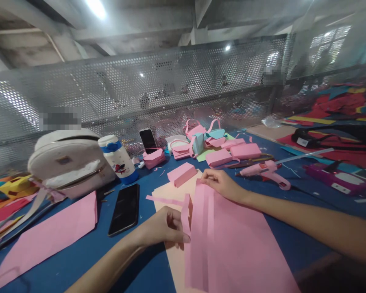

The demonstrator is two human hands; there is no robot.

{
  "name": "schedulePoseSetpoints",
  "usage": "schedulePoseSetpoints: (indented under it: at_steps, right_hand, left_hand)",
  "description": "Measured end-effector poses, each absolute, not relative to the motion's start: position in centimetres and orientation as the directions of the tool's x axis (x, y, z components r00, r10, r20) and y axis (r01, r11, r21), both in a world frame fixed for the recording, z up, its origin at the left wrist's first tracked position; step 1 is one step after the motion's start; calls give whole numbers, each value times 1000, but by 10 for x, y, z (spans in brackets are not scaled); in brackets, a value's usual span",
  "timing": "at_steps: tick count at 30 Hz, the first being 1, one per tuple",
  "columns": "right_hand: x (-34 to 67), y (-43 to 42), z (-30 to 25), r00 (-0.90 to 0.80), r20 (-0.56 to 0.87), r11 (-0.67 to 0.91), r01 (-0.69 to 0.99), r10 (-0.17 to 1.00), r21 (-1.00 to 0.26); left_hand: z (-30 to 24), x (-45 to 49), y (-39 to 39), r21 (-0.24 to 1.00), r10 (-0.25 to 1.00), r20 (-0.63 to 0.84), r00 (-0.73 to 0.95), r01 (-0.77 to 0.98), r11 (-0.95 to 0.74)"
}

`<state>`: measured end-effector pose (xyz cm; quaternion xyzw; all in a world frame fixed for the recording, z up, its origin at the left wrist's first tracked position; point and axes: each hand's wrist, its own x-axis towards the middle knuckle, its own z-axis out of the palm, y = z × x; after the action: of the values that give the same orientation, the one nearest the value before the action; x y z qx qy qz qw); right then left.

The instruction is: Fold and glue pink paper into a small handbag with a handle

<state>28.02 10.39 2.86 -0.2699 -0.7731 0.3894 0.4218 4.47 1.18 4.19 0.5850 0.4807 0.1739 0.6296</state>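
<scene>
A large pink paper sheet (244, 244) with creased bands along its left side lies in front of me, over tan sheets (171, 260). My right hand (221, 184) is closed on its top left corner, thumb and fingers pinching the edge. My left hand (167, 228) is closed in a pinch on a folded pink paper strip (186, 213) at the sheet's left edge. Whether that strip is joined to the sheet I cannot tell. A thin pink strip (163, 199) sticks out to the left above my left hand. A folded pink paper box (182, 174) sits just beyond the sheet.
A dark phone (124, 209), bottle (118, 158), white backpack (70, 162) and pink paper stack (49, 240) stand or lie left. Several small paper bags (181, 151) are behind. A pink glue gun (265, 169) and purple device (338, 178) lie right. A perforated metal panel (171, 89) closes the back.
</scene>
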Motion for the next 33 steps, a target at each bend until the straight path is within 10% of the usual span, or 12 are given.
schedulePoseSetpoints:
  at_steps: [14, 20, 28, 33]
  right_hand:
    - [284, 111, 26, -389, 423, 544, 291, 819, -787]
    - [281, 86, 37, -496, 640, 809, 319, 587, -494]
    - [272, 53, 24, -853, 157, 787, 368, 497, -496]
    - [271, 56, 17, -859, 115, 786, 392, 498, -477]
  left_hand:
    - [53, 41, 27, 952, 947, -172, 273, 294, 88]
    - [51, 49, 20, 954, 977, -89, 192, 299, 28]
    - [34, 57, 10, 822, 978, 21, 207, 554, -135]
    - [30, 53, 8, 729, 973, 63, 223, 655, -198]
